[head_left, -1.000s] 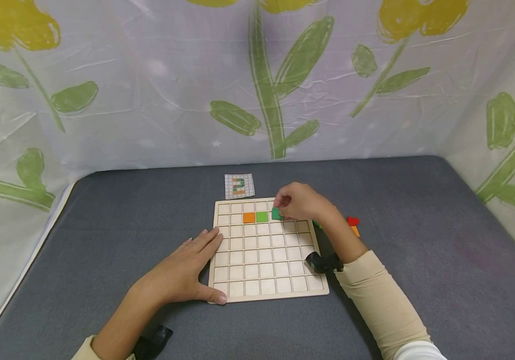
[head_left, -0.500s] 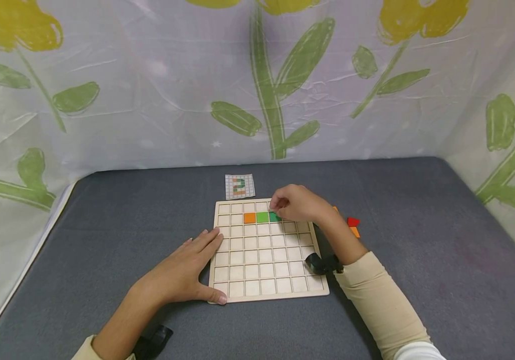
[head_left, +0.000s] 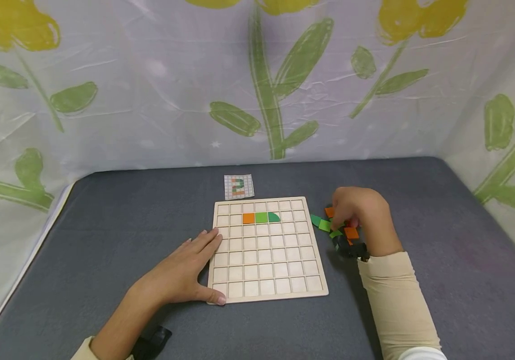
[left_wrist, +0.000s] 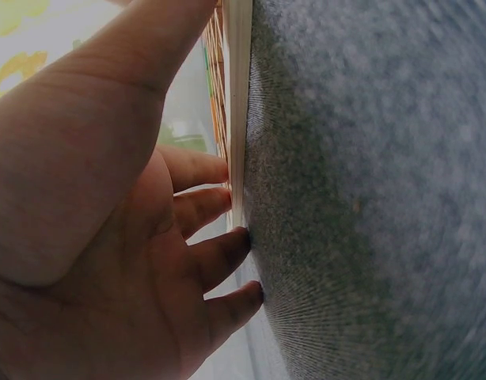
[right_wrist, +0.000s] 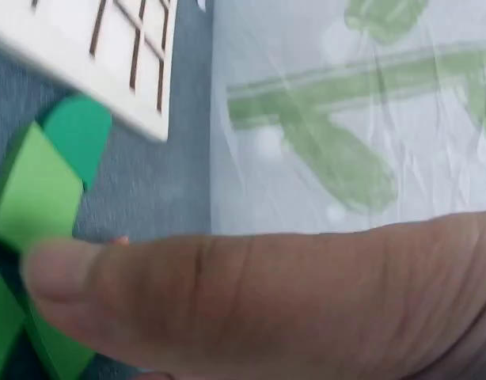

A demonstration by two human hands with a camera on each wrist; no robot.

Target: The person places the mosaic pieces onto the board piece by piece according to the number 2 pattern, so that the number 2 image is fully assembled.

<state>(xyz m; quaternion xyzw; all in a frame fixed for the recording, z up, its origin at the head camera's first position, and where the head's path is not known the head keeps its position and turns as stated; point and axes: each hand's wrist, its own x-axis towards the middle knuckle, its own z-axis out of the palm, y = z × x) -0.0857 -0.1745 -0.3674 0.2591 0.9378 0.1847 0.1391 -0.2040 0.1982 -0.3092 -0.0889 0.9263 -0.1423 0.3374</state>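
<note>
The board (head_left: 266, 260) is touched by the spread left hand (head_left: 188, 270); right hand (head_left: 362, 207) closure over the tiles (head_left: 325, 225) cannot be determined.

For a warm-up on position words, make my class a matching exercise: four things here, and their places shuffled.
1. printed card
2. left hand
3. right hand
4. orange square on the board

A. at the loose tiles
B. in the cell left of a green square
C. beyond the board's far edge
D. at the board's left edge

Pairs: 1-C, 2-D, 3-A, 4-B
</note>
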